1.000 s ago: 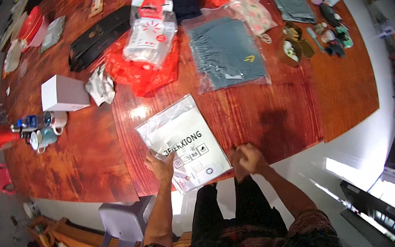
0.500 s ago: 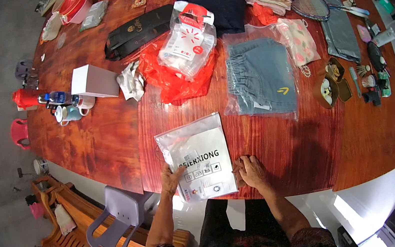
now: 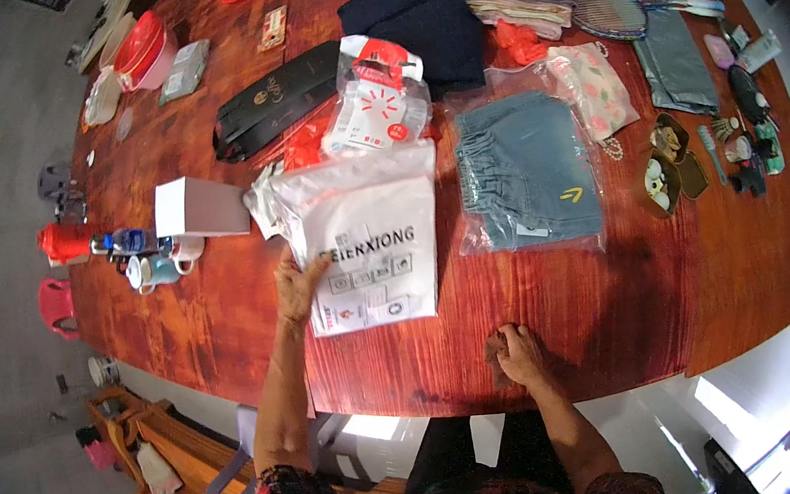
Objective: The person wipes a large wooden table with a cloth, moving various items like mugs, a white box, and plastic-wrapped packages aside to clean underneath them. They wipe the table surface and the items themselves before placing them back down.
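Observation:
My left hand grips the left edge of a clear-and-white plastic garment bag printed with black lettering and small symbols. The bag is raised or slid forward, and its top end overlaps the red plastic bag. Near the table's front edge, my right hand is closed on a small, crumpled brown cloth pressed to the wood. Folded blue denim shorts in a clear bag lie to the right of the garment bag.
A white box and several cups stand at left. Clear packaging, a black paper bag and dark folded clothing lie farther back. At right are a badminton racket and open brown containers.
My left hand has moved the garment bag forward and slightly left, away from the table's front edge. My right hand has shifted a little right and nearer with the brown cloth.

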`<state>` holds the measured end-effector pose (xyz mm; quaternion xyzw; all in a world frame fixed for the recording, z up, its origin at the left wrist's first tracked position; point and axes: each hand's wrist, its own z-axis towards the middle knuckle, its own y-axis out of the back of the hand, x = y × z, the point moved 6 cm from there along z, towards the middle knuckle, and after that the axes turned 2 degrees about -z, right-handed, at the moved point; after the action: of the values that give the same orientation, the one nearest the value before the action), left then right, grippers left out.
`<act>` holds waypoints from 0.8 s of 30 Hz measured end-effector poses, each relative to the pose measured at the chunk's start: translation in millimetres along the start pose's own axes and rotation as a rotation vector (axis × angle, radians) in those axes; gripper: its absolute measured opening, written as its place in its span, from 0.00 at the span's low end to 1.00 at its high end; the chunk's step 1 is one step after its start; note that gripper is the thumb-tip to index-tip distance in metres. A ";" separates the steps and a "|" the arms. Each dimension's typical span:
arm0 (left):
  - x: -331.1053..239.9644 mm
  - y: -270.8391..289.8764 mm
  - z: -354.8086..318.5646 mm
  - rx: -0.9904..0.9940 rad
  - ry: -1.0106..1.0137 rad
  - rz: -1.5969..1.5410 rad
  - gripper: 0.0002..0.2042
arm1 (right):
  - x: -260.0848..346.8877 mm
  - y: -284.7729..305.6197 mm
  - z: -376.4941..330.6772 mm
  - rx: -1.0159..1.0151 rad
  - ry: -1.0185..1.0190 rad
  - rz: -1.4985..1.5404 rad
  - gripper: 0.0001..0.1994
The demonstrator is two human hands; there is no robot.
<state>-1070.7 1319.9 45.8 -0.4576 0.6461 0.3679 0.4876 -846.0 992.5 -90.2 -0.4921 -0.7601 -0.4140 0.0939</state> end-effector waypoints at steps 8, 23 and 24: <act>-10.3 24.8 109.6 0.004 -0.105 -0.003 0.17 | -2.4 -6.3 1.0 -0.028 -0.134 0.069 0.23; 82.8 -173.6 35.4 0.286 -0.145 -0.090 0.18 | -3.7 -1.1 -1.3 -0.072 -0.150 0.068 0.23; 114.8 -184.0 27.4 0.215 -0.112 0.011 0.18 | -2.7 -5.0 -0.5 -0.092 -0.104 0.070 0.23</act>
<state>-900.0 1261.3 -77.5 -0.3778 0.6562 0.3241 0.5671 -848.9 989.5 -94.0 -0.5432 -0.7263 -0.4187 0.0459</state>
